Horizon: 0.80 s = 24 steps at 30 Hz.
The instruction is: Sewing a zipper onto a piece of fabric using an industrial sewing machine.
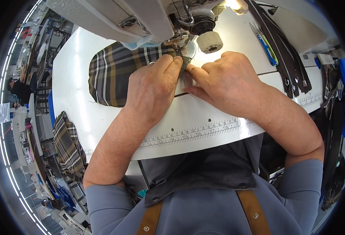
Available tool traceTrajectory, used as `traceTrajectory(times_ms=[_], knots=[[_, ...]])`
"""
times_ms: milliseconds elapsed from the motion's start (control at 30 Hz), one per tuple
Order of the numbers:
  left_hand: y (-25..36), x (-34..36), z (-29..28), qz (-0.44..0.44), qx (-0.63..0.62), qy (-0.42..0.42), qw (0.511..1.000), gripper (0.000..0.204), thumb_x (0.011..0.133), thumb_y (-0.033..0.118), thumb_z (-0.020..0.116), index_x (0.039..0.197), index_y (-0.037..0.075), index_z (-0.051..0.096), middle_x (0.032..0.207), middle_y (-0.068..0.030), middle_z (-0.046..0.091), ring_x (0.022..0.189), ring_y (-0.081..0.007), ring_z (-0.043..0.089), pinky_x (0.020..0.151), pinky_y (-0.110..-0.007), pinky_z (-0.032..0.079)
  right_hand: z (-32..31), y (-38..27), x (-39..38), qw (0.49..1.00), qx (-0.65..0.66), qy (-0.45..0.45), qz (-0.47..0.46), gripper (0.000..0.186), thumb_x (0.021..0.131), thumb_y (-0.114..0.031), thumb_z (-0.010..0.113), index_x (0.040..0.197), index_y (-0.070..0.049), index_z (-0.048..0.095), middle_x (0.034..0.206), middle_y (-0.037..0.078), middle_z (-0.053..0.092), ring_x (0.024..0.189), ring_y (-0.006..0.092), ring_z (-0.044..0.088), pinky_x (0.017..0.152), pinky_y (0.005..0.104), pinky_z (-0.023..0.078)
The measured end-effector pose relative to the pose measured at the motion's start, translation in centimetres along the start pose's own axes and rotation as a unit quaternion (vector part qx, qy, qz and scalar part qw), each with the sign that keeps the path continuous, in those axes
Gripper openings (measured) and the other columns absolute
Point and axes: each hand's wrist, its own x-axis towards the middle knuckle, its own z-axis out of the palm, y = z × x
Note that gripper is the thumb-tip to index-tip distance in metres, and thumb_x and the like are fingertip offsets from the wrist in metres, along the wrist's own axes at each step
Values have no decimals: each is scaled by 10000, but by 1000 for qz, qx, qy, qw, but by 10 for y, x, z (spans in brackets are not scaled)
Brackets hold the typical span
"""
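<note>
— What's under your hands?

— A smooth white sewing table [102, 129] with a printed ruler along its curved front edge. On it lies my plaid fabric piece [109, 72], brown with pale stripes, soft and rounded at its edge, running up beneath the sewing machine [149, 15].

— And your grip?

— My left hand [153, 88] lies flat, fingers together, pressing the plaid. My right hand [227, 80] pinches a narrow dark strip [185, 62] beside the needle.

— Anything smaller?

— Dark zippers [286, 58] at the right, and a ribbed cream knob [209, 42].
</note>
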Motion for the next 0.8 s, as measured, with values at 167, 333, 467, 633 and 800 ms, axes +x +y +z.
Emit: traceTrajectory(times_ms=[167,333,467,633,800], knots=[[-3,0,3,23,15,12,1000,317,803,-5,675,1120,4,674,881,-72,588,721,-228,657,599,-350,530,-9,9,2,999,36,16,35,322,879,-354,721,736,-68,682,634,85,664,615,285,689,572,419,532],[-3,1,3,23,31,10,999,322,795,-9,683,1117,-2,679,881,-68,584,739,-215,657,608,-340,539,-21,18,2,994,53,41,84,315,893,-360,709,768,-70,717,653,123,661,666,324,690,617,447,538],[-5,2,5,26,29,25,999,328,792,-18,688,1119,-7,681,885,-66,589,738,-213,655,602,-332,539,-32,25,4,990,66,13,126,313,913,-379,692,855,-80,762,666,137,667,692,337,689,639,460,535],[-5,2,5,30,30,28,999,314,803,-23,685,1117,-14,681,901,-70,599,736,-212,655,608,-332,541,-42,29,8,980,82,-27,182,337,922,-401,678,903,-81,781,660,136,670,702,333,688,646,457,529],[-6,3,7,38,35,38,998,302,804,-20,684,1106,-13,687,902,-74,600,728,-210,654,604,-330,540,-40,31,7,972,120,3,201,332,923,-382,679,885,-70,784,636,126,660,656,307,673,632,436,518]])
